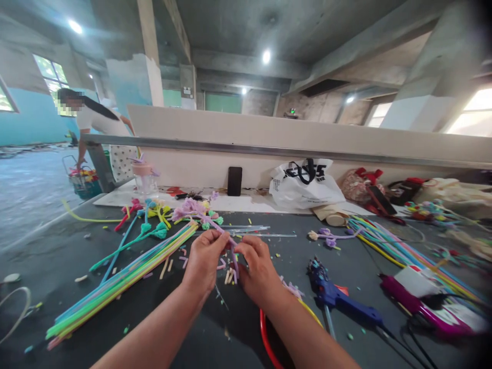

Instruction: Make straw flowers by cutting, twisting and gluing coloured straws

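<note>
My left hand [203,264] and my right hand [258,269] meet over the dark table [57,256], both pinched on a purple pipe cleaner [232,251]. Its stem runs up and left to a fluffy lilac flower head [190,207]. Short cut pieces of pipe cleaner [226,274] lie under my hands. A long bundle of pastel pipe cleaners [126,277] stretches diagonally to the left of my left hand.
A blue glue gun [338,297] and a magenta one [418,305] lie at right, near another bundle of coloured stems [403,251]. A black phone [234,181], a white plastic bag [305,184] and other bags stand against the partition. Another person [98,123] bends at far left.
</note>
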The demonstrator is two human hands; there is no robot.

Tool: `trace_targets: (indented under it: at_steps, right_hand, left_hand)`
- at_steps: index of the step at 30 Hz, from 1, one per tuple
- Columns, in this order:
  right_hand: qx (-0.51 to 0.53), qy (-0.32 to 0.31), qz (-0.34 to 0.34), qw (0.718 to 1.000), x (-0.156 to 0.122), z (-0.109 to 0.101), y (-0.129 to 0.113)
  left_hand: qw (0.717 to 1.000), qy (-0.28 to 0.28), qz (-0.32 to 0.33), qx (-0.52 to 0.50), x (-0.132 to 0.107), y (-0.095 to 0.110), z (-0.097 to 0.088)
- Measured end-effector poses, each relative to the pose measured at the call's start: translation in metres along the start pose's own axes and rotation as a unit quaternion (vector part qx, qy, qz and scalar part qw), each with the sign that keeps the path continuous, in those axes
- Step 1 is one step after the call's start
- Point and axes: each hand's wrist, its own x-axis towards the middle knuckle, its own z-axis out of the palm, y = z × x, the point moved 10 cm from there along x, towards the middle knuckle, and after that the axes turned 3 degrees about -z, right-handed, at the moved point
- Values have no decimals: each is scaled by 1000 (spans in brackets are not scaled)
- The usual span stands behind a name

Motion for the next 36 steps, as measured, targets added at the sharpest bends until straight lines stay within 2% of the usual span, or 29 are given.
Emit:
trace_targets:
  at_steps: [5, 10, 15, 18, 21, 25, 31, 36]
  right_hand:
    - [-49, 24, -23, 998, 4, -11, -10]
    - [-65, 47, -16, 997, 5, -18, -7]
    - [-59, 78, -61, 993, 4, -24, -24]
    - [-30, 87, -65, 994, 4, -26, -26]
    - [-13, 113, -40, 993, 3, -32, -17]
    - [9, 128, 11, 992, 1, -34, 2]
    - [32, 147, 76, 986, -2, -34, 18]
    - [83, 146, 227, 959, -11, -27, 48]
  left_hand:
    - [999, -1, -43, -17, -4, -8, 1]
    - [999, -8, -29, -13, -5, -6, 4]
    - [998, -1, 28, 62, -6, -3, 3]
    - [981, 0, 83, 174, -7, 4, 3]
    - [958, -19, 101, 269, -7, 7, 6]
    - [947, -92, 70, 301, -5, 2, 16]
    - [952, -207, 10, 227, -12, -5, 34]
    - [966, -213, -30, 143, -15, -13, 35]
